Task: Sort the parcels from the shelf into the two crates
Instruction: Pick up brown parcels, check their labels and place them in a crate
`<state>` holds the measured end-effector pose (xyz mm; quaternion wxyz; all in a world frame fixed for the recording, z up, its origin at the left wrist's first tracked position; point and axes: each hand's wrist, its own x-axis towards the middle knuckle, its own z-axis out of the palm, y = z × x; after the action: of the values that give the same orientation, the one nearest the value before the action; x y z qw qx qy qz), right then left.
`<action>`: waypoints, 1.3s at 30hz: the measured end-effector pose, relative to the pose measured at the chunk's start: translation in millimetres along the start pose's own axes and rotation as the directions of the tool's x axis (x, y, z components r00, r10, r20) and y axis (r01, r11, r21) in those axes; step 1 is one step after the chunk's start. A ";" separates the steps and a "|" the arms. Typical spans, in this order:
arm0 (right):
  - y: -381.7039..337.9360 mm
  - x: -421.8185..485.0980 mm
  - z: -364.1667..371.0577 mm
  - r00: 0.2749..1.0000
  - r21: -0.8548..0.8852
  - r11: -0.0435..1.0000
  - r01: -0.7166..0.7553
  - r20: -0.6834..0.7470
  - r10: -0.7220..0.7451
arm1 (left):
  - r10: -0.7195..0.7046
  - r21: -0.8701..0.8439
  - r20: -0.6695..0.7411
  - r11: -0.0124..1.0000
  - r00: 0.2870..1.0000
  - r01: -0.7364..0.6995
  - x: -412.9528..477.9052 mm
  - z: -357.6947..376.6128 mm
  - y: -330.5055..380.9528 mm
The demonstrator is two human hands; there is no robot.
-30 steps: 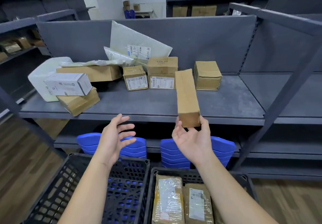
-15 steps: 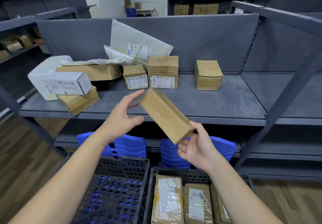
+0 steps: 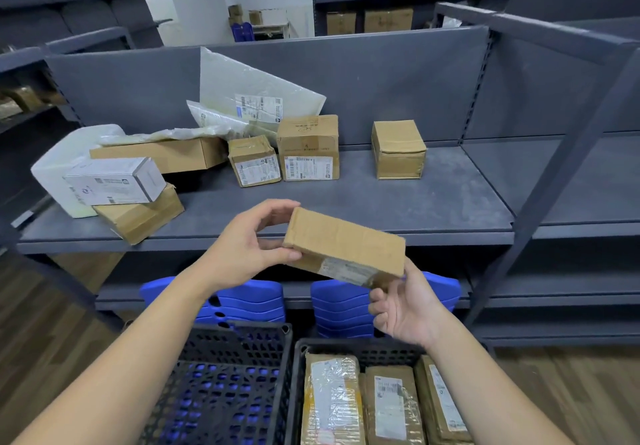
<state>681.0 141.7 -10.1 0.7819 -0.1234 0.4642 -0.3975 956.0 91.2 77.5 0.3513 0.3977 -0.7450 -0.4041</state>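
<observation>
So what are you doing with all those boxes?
A person is sorting parcels. Both hands hold a long brown cardboard parcel, the left hand pinching one end and the right hand gripping the other. Other boxes and bags sit on the grey metal shelf. Below, the right black plastic crate has taped brown parcels in it, next to the left black plastic crate.

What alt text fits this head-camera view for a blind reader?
A left hand and a right hand hold a brown parcel above a black left crate and a right crate holding taped parcels. More boxes sit on the grey shelf.
</observation>
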 end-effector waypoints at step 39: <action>-51.4 -35.4 48.6 0.694 -0.305 0.632 0.712 0.170 -0.700 | -0.295 -0.395 -0.419 0.911 0.859 0.120 -18.0 6.5 15.9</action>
<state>686.0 125.6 67.2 0.5375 -0.4379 0.4271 -0.5804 953.4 114.7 85.1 0.5406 0.4925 -0.5039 -0.4597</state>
